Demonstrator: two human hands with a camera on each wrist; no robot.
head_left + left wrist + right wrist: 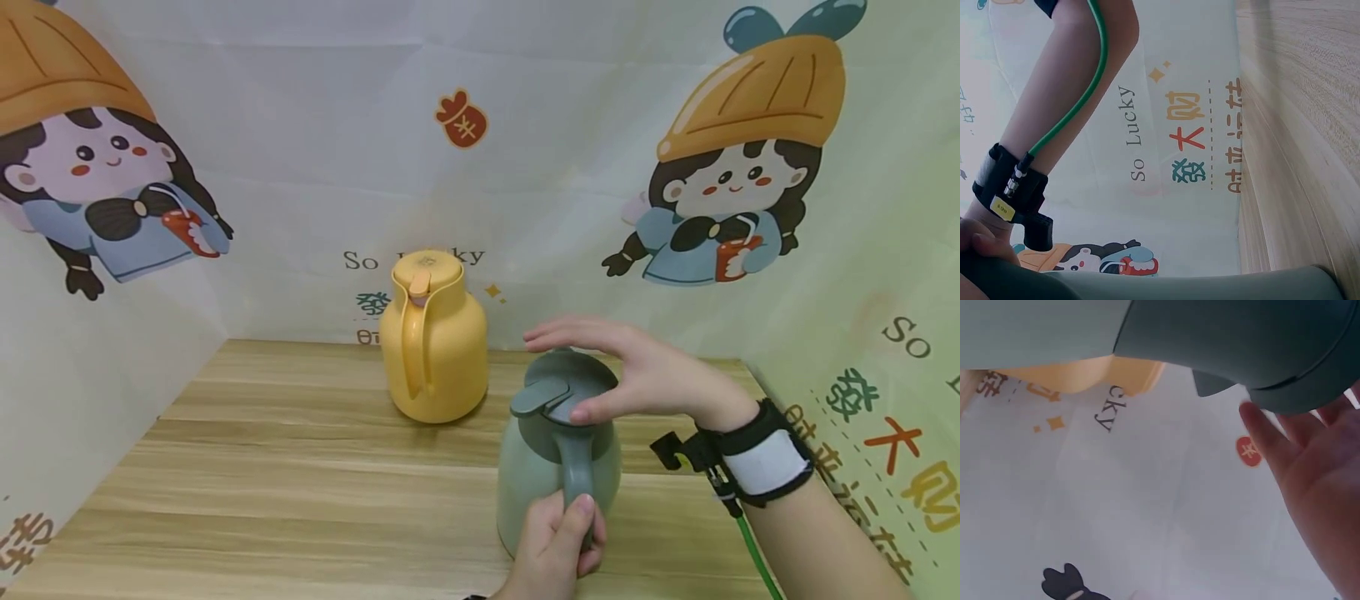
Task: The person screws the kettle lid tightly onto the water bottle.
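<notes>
A grey-green thermos jug (525,475) stands upright on the table, its handle towards me. My left hand (551,542) grips the lower part of that handle, fingers wrapped round it. On top sits a darker lid (573,375), whose lever points to the left, out of line with the handle. My right hand (637,367) is spread about the lid, thumb at the near rim and fairly straight fingers at the far side. In the right wrist view its fingers (1269,440) reach the edge of the lid; whether they press on it is hard to tell.
Behind and to the left, a yellow thermos jug (450,358) stands on the wood-grain table (300,483), near the back wall. Printed cloth (300,150) covers the walls at the back and sides. A green cable (757,554) runs from the right wrist strap.
</notes>
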